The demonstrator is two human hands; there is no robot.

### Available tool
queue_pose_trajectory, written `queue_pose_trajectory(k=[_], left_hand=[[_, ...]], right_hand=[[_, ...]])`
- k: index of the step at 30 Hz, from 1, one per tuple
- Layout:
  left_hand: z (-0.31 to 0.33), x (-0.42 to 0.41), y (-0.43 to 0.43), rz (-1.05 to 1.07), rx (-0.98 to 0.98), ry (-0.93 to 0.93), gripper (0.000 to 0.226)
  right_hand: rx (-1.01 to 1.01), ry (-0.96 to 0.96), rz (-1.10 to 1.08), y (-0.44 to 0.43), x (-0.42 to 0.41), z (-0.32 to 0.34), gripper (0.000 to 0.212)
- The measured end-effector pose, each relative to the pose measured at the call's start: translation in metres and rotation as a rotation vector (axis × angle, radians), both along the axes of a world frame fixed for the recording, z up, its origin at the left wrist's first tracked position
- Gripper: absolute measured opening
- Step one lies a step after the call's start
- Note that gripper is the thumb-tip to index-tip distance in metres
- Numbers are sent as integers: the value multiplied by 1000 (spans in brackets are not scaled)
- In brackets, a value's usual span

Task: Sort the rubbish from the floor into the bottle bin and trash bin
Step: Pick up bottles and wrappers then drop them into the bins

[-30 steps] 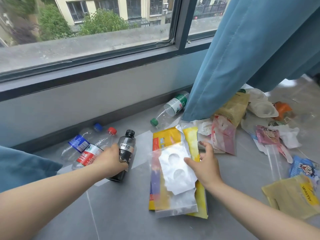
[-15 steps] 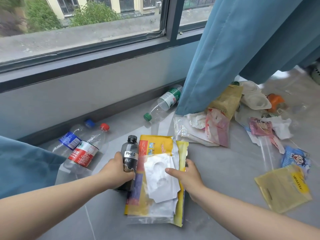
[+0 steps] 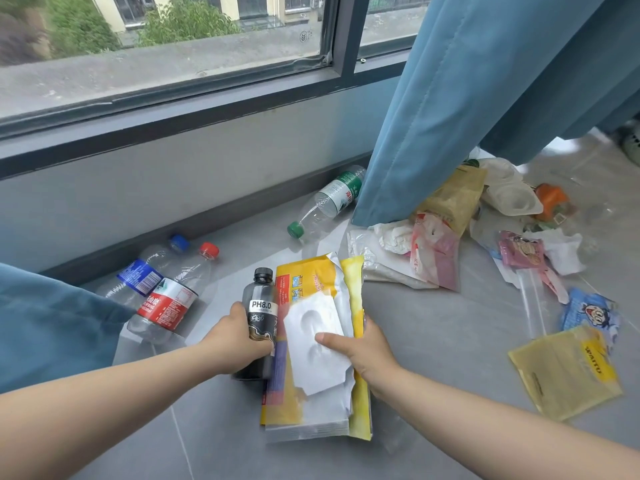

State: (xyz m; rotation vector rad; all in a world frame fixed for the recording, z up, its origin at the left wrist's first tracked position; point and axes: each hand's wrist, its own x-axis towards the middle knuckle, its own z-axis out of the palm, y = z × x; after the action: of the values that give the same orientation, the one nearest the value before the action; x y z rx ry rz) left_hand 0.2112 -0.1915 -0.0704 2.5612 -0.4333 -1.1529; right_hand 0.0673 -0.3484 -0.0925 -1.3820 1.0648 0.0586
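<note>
Head view, the only one supplied: your left hand has its fingers curled round a dark plastic bottle with a black screw cap, held upright. Whether its base rests on the grey tiled floor I cannot tell. Your right hand pinches a loose stack of flat packaging, thumb on a white moulded plastic sheet that lies over a yellow printed wrapper, fingers hidden beneath. Bottle and stack touch side by side. Neither bin is in view. On the floor lie a clear bottle with a red cap and red label and a clear bottle with a blue cap and blue label, together by the skirting. There is also a clear bottle with a green cap at the foot of the blue curtain, and scattered wrappers to the right. Risks, as judged: the stack is several unjoined layers held at one edge, so a sheet could slide out on lifting. Carrying both classes at once invites a wrong-bin drop. The green-capped bottle, partly behind the curtain, could be overlooked. Legible writing: "PH8.0" on the dark bottle's white band. A flat yellow bag reads roughly "WATTO". Other labels are too small to read.
</note>
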Motion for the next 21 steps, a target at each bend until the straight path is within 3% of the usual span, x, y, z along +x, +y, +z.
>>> queue_pose_trajectory(k=[2, 6, 9, 13, 15, 19, 21], left_hand=[[1, 0, 0, 3, -3, 2, 51], [1, 0, 2, 27, -31, 7, 51], [4, 0, 0, 77, -86, 2, 49], [16, 5, -4, 122, -167, 4, 49], [28, 7, -6, 93, -192, -14, 51], [62, 13, -19, -55, -250, -47, 52], [82, 18, -29, -101, -271, -57, 52]], right_hand=[[-39, 101, 90, 5, 1, -2, 103], [-101, 192, 113, 0, 3, -1, 75], [-157, 164, 140, -12, 5, 6, 77], [-300, 124, 192, -34, 5, 26, 54], [-383, 122, 220, -46, 2, 43, 39], [-502, 88, 276, -70, -9, 82, 41], [-519, 74, 264, -84, -15, 100, 31]])
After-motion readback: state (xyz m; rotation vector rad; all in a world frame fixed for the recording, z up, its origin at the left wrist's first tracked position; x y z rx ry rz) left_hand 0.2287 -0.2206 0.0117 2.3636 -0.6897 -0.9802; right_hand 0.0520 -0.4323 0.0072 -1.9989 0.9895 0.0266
